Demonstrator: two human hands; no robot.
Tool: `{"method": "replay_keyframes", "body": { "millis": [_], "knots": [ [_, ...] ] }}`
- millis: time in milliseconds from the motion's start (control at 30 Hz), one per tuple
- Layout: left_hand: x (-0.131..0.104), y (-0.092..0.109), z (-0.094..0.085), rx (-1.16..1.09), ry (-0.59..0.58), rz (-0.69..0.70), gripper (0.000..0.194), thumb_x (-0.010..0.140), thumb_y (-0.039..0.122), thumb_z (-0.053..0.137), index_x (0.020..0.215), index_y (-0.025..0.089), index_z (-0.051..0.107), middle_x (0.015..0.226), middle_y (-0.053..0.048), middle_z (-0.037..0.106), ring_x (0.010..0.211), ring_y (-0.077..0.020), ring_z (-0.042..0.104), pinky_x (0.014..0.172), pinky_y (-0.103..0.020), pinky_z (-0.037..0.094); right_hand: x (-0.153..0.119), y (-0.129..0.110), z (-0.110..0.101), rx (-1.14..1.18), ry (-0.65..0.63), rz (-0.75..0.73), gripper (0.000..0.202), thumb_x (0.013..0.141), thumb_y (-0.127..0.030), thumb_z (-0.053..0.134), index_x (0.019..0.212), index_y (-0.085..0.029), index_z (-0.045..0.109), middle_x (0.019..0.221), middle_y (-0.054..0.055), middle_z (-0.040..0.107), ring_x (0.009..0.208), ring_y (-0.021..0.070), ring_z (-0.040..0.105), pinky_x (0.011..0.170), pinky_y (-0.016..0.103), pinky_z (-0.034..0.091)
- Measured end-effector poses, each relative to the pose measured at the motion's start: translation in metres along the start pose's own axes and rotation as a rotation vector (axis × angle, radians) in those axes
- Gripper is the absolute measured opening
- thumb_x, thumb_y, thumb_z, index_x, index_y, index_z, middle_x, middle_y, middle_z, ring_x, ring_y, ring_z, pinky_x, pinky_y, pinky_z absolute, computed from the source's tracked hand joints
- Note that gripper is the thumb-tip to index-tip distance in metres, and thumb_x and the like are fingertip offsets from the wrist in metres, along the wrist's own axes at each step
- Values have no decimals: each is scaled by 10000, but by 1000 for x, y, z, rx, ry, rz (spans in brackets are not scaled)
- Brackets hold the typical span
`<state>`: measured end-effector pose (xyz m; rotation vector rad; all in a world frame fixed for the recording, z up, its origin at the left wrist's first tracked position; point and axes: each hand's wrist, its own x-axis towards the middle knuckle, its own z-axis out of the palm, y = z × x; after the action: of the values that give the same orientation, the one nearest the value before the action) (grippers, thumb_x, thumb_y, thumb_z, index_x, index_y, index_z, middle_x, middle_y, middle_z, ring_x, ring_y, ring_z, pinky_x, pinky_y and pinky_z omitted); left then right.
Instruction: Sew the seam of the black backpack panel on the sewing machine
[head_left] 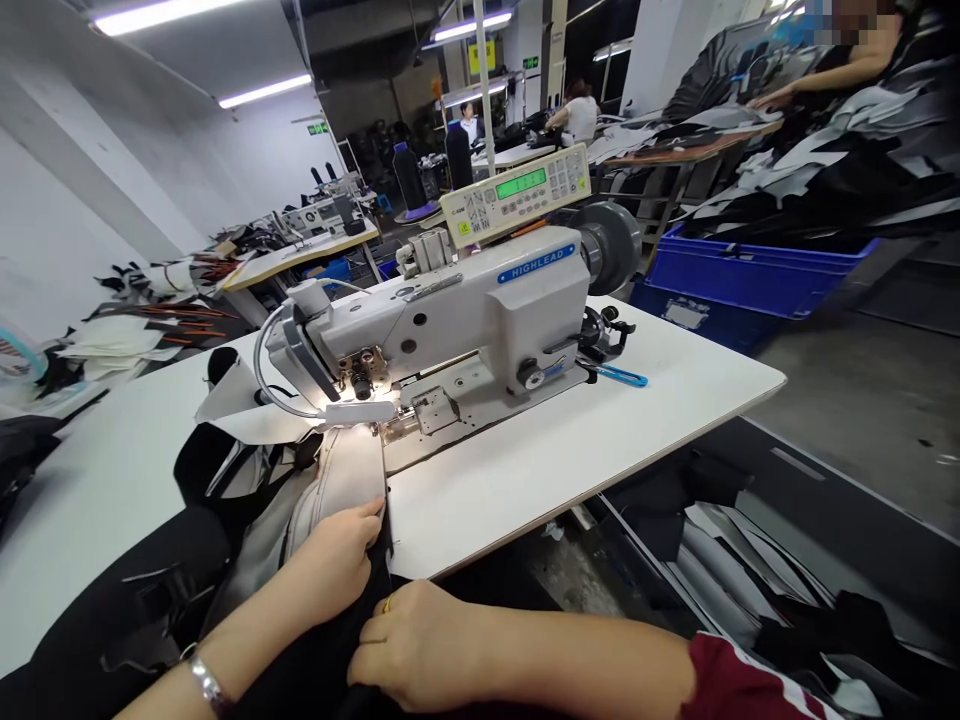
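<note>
A grey and black piece of fabric (351, 478) runs from under the lit needle area of a sewing machine (450, 320) down toward me. Its long edge is gripped by my left hand (337, 552), the fingertips closed at the right side of the light panel. Lower and to the right, my right hand (420, 645) is closed around the black cloth (307, 655) at the table's front edge; a ring shows on one finger. The cloth hides some of the fingertips of both hands. More black and white pieces lie bunched left of the needle.
The white sewing table (510, 490) extends right of the fabric. Blue thread snips (621, 375) lie behind the machine's right end. A bin (742, 560) of cut pieces stands low at right, and blue crates (757, 270) stand beyond. Another person's hand (776, 98) rests over a far table.
</note>
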<state>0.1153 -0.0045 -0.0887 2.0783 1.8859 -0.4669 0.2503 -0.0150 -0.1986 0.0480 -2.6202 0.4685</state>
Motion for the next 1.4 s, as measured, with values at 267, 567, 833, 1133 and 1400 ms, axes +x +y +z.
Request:
{"method": "replay_keyframes", "body": {
  "millis": [267,567,833,1133,1400],
  "knots": [
    [13,-4,-3,86,-11,0,369,712,-98,360,762,160,618,1498,-94,464,1295,-258,547,1055,-373,497,2,8,-14,3,-44,52,36,852,-175,625,883,-184,641,795,-39,636,695,129,527,638,256,454],
    [26,-5,-4,183,10,-29,354,752,-74,373,854,117,653,1453,-150,515,1222,-272,596,1042,-379,505,8,24,-24,57,-84,130,156,924,-216,567,1048,-200,660,907,-35,683,809,138,590,677,248,446],
    [39,-6,-6,224,24,-43,383,768,-68,392,940,109,685,1442,-158,527,1218,-254,601,1059,-376,482,15,35,-36,20,-142,124,112,905,-203,601,1004,-190,651,868,-37,661,802,124,586,590,275,387],
    [53,-21,-6,230,71,-11,461,795,-41,345,1111,74,660,1399,-194,556,1245,-285,579,1042,-403,481,33,48,-66,42,-371,108,110,942,-157,568,1020,-171,645,970,-15,684,896,133,616,559,283,396],
    [66,-29,-6,229,111,-8,398,854,-11,346,1127,47,630,1185,-193,661,1110,-284,635,950,-385,509,44,69,-80,12,-463,74,159,925,-85,531,995,-171,644,925,-21,672,831,132,609,508,284,364]
  ]
}}
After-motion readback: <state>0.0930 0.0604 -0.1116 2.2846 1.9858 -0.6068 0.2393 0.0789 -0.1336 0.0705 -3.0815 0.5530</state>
